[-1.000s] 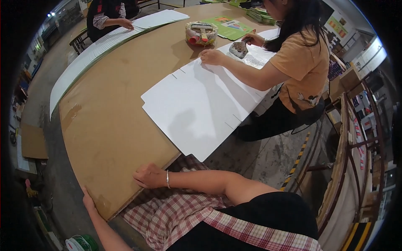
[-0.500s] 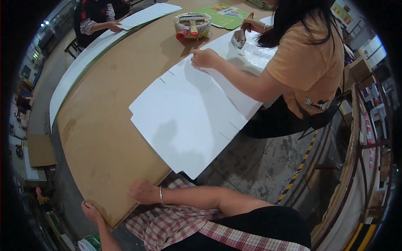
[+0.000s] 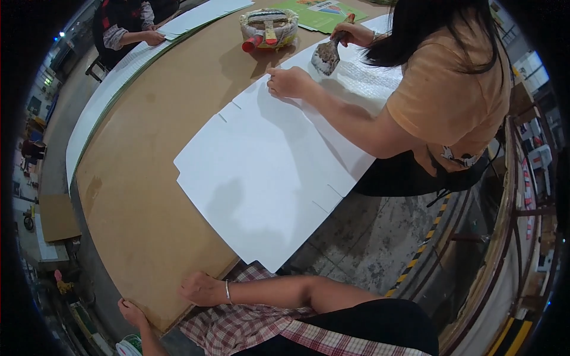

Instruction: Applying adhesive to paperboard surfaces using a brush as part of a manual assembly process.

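My right hand (image 3: 202, 289), with a thin bracelet at the wrist, lies palm down on the near edge of the brown table (image 3: 136, 196) and holds nothing. My left hand (image 3: 132, 311) clasps the table's near corner from below. A large white die-cut cardboard sheet (image 3: 261, 178) lies flat on the table just beyond my right hand and overhangs the near edge. My lap is covered by a plaid cloth (image 3: 249, 326).
A person in an orange top (image 3: 445, 89) presses one hand on white sheets and holds a brush (image 3: 326, 54) in the other. A bowl (image 3: 268, 26) with tools stands beyond. Another person (image 3: 127, 24) handles a stack of long white sheets (image 3: 107, 95) at the far side. A concrete floor with striped tape (image 3: 415, 261) lies to the right.
My head has dropped closer to the table, so the white sheet looks bigger. Both my hands stay at the table's near edge. The person in orange has moved the brush over the far sheets.
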### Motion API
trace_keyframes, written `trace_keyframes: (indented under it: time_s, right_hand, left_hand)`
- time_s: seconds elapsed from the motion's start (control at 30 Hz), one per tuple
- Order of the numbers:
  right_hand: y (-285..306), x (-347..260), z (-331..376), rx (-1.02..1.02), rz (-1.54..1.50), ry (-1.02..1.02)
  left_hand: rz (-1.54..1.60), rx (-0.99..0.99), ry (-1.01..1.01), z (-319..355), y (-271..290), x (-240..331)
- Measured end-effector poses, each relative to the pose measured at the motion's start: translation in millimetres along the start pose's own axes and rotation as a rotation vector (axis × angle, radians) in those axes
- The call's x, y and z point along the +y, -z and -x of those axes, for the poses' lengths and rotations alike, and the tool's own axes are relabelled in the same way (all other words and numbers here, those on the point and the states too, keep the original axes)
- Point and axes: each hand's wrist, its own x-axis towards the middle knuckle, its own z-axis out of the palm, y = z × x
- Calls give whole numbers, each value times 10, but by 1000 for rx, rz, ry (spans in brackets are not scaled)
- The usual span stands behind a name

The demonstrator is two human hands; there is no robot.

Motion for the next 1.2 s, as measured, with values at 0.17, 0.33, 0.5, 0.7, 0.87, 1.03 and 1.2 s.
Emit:
trace_keyframes:
  time_s: [0.17, 0.33, 0.5, 0.7, 0.87, 1.03, 1.2]
  right_hand:
    - [-44, 11, 4, 21, -25, 12]
    - [-61, 37, 20, 52, -44, 40]
    - [-56, 16, 27, -19, 20, -8]
    - [-46, 26, 16, 56, -7, 27]
    - [-6, 22, 17, 100, 12, 42]
    - [15, 39, -9, 177, -33, 87]
    - [202, 46, 12, 3, -65, 50]
  left_hand:
    - [16, -4, 33, 10, -4, -3]
    - [-10, 4, 36, 17, -3, 5]
    - [6, -22, 27, 19, 9, 17]
    - [8, 15, -28, 2, -23, -22]
    - [-3, -16, 1, -11, -35, -62]
    - [92, 49, 62, 30, -49, 37]
    - [185, 55, 106, 199, 25, 284]
